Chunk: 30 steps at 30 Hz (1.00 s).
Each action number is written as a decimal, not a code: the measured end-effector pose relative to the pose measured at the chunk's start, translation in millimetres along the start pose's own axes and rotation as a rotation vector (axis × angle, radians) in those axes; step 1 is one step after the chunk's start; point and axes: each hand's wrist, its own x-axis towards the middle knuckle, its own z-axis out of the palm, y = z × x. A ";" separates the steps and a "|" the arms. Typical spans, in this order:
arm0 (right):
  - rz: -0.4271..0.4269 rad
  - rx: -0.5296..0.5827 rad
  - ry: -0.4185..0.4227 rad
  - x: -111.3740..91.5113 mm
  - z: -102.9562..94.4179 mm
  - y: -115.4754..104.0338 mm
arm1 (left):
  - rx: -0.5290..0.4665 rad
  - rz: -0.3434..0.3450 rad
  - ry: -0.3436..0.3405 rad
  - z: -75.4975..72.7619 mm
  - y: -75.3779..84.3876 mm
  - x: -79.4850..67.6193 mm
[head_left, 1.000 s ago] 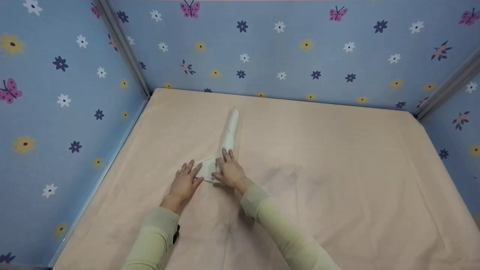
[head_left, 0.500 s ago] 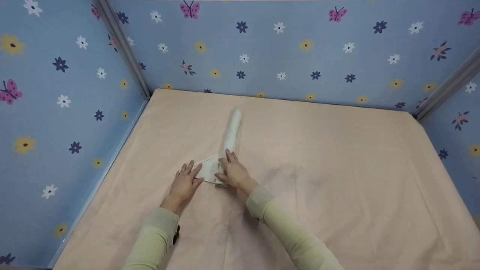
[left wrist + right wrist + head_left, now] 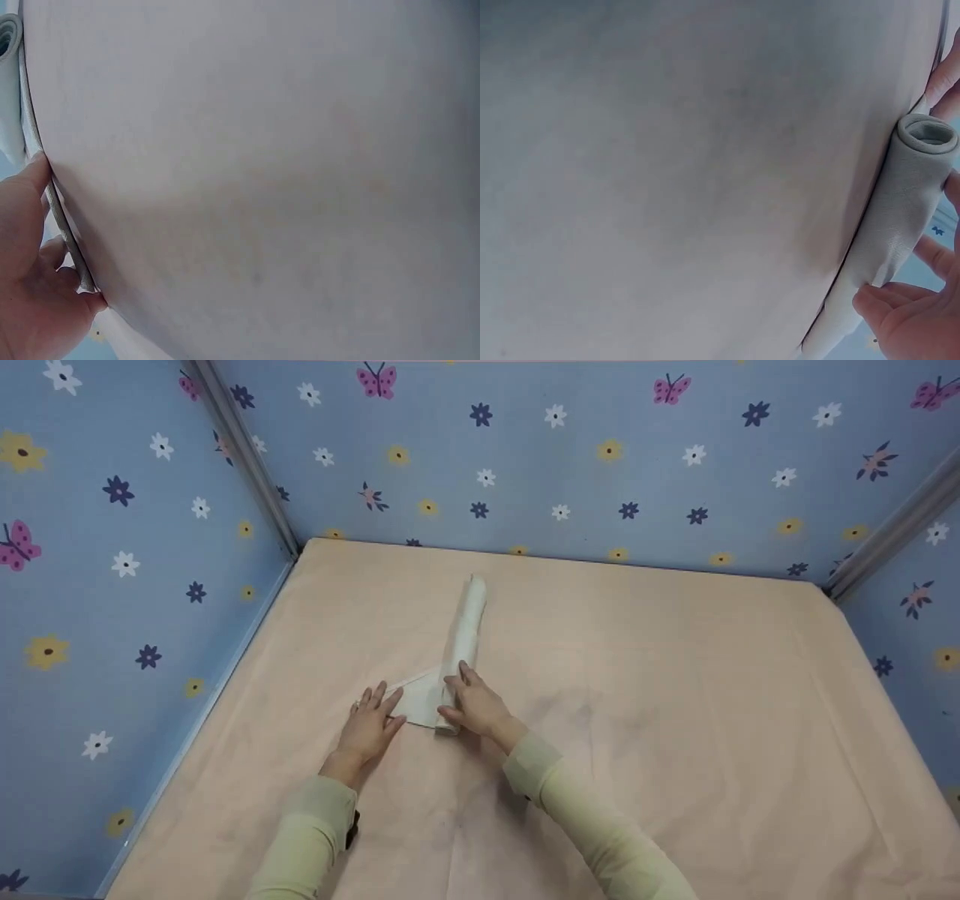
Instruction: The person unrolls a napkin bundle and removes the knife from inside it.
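Observation:
A pale, whitish rolled-up cloth lies lengthwise on the table, its far end pointing to the back wall. A flat corner of it spreads out to the left of the roll. My left hand presses that corner down with outstretched fingers. My right hand rests on the near part of the roll, fingertips and thumb touching its side. In the right wrist view the end of the roll shows its coiled layers beside my right hand. The left wrist view catches my left hand at the flat edge.
A peach-coloured cover with faint creases spreads over the table. Blue panels with flowers and butterflies stand at the back, left and right. Grey metal posts mark the corners.
My right hand and the roll have shifted slightly to the right, and more of the flat part shows between the hands. My left hand has stayed in place.

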 end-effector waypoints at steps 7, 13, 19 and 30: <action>0.014 0.021 -0.016 -3.0 -2.1 4.6 | 0.016 0.004 0.012 0.2 0.5 0.3; -0.001 0.026 -0.021 -7.2 -4.6 8.9 | 0.010 -0.004 0.003 0.2 0.6 -0.8; -0.025 0.034 -0.021 -10.6 -7.2 14.7 | 0.002 0.003 0.001 0.3 -0.3 -0.7; -0.063 0.054 -0.010 -18.6 -12.1 25.5 | 0.009 -0.002 -0.007 0.6 0.1 -0.2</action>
